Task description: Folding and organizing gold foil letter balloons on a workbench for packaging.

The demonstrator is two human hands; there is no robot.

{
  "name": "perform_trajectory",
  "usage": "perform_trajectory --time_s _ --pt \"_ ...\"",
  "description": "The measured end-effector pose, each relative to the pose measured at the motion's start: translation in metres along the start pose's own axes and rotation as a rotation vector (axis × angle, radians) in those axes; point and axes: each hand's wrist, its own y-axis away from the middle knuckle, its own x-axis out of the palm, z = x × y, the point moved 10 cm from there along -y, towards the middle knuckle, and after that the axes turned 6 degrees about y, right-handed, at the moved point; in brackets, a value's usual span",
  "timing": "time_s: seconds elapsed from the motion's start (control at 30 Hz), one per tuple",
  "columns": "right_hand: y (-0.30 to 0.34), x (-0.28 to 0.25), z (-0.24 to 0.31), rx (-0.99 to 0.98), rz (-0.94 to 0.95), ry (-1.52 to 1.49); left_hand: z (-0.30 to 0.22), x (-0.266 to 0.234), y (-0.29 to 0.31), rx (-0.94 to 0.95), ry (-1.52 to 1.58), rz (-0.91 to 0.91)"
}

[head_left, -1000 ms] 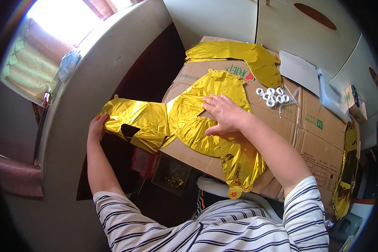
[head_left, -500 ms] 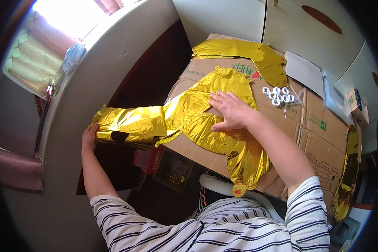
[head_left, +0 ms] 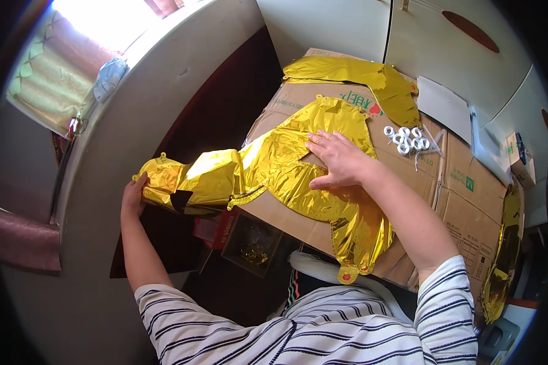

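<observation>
A deflated gold foil balloon lies spread on a cardboard sheet, its left part hanging out past the cardboard's edge. My left hand grips that far left end, with the fingers partly hidden behind the crinkled foil. Flat on the balloon's middle rests my right hand, fingers stretched out and thumb apart, beside a small gap where cardboard shows through. One tail of the balloon with a red-dotted tab hangs over the near edge.
Another gold foil balloon lies at the back of the cardboard. Several white ribbon rolls sit right of my hand, near a white sheet. More gold foil drapes at the far right. An open box stands below the near edge.
The balloon's left end has crumpled and tilted in my left hand, and its edge tab now sticks up. My right hand stays in place on the foil. The view has shifted slightly.
</observation>
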Motion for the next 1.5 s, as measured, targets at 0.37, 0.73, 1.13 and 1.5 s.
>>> perform_trajectory --time_s 0.37,0.73,1.13,1.5 --pt "-0.007 -0.04 0.007 0.075 -0.234 -0.853 -0.1 0.198 0.178 0.293 0.089 0.265" --pt "-0.025 -0.058 0.072 0.258 0.339 -0.936 -0.039 0.404 0.332 0.742 -0.564 0.73" --pt "-0.011 -0.075 0.098 -0.133 -0.171 -0.263 -0.075 0.298 0.188 0.922 -0.854 0.403" --pt "-0.052 -0.063 0.068 -0.029 0.1 -0.588 -0.024 0.306 0.111 0.967 -0.959 0.522"
